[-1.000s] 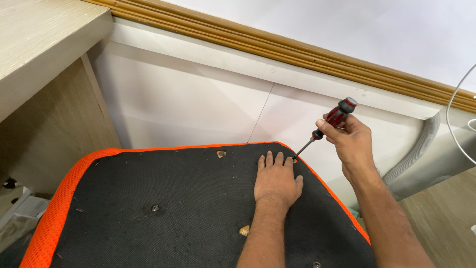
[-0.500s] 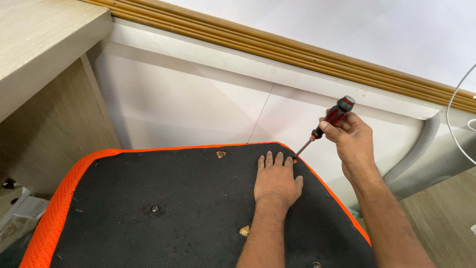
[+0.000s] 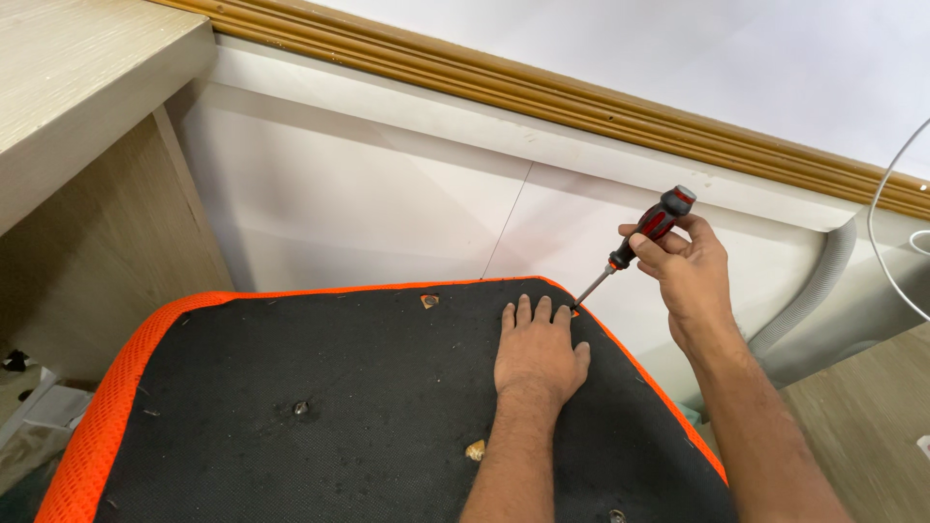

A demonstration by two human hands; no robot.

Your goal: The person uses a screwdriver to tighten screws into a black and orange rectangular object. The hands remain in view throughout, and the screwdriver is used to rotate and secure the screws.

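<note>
left hand (image 3: 535,351) on seat pad (image 3: 320,407); screwdriver (image 3: 635,247) right of it; cabinet (image 3: 87,174) left; wall (image 3: 387,184) behind

Screwdriver (image 3: 641,237) with red-and-black handle and slim steel shaft, tilted, handle up and to the right, tip set at the far right edge of the seat base. Seat base (image 3: 339,416): broad panel covered in black fabric, bordered with orange mesh, several bolt holes across its face.
</note>
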